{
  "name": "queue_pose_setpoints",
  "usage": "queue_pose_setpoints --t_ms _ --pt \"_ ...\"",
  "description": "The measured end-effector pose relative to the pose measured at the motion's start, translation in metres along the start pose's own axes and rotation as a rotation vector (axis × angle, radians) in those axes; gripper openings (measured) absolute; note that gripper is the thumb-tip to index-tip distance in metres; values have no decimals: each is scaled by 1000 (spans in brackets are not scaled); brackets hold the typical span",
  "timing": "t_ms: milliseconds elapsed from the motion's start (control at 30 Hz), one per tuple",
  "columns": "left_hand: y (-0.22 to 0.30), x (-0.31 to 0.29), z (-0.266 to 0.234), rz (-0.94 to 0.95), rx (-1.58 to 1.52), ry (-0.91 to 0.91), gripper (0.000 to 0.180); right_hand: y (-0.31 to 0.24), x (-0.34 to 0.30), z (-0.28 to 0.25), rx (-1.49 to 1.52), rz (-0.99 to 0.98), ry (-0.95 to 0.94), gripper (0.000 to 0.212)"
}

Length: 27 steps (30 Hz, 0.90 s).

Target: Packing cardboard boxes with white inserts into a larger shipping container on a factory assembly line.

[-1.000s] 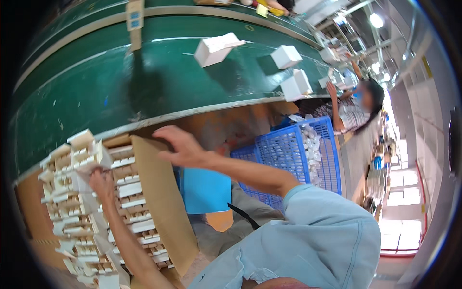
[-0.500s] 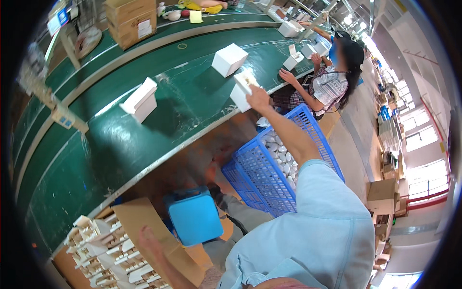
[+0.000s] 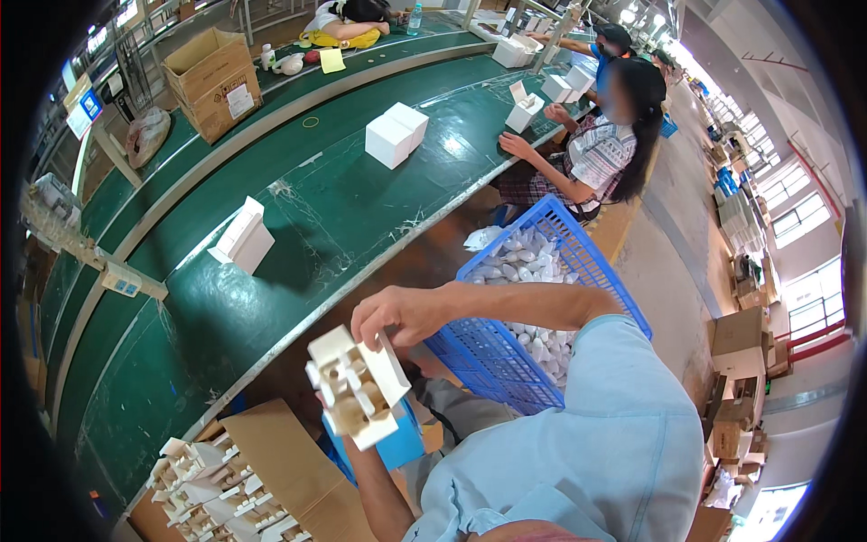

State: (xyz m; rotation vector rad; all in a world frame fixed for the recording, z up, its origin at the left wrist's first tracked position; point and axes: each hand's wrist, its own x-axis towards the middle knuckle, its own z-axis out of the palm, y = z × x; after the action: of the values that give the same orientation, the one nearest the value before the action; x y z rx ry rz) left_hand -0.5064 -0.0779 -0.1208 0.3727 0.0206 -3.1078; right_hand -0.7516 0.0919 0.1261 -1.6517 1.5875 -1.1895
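Note:
An open white box with cardboard dividers is held in front of me, tilted so its compartments show. Pinched in my right hand is the box's upper edge by the flap. My left hand supports it from below and behind; most of its fingers are hidden by the box. Below left stands a brown carton packed with several similar divided white boxes. On the green belt lie a white box with a raised lid and a closed white box shape, possibly two side by side.
A blue crate of small wrapped white pieces stands right of my hands. A blue stool is below the held box. A co-worker sits at the belt with white boxes. A brown carton stands across the belt.
My right hand has left the belt's edge, where it held a white box, and come back toward me. My left hand has risen from beside the carton; both now hold the divided box.

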Motion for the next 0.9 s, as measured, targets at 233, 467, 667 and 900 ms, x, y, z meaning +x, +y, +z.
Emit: queue_pose_setpoints --t_ms 233,467,667,900 --pt "2 -35 -10 198 -277 15 83 -16 17 44 259 96 347 38" --pt "54 -96 32 589 252 178 67 7 -6 134 560 551 196 117" --pt "65 -129 54 851 682 448 72 -10 56 215 670 547 381 111" --pt "107 -196 19 881 707 331 72 -21 102 278 750 507 393 102"
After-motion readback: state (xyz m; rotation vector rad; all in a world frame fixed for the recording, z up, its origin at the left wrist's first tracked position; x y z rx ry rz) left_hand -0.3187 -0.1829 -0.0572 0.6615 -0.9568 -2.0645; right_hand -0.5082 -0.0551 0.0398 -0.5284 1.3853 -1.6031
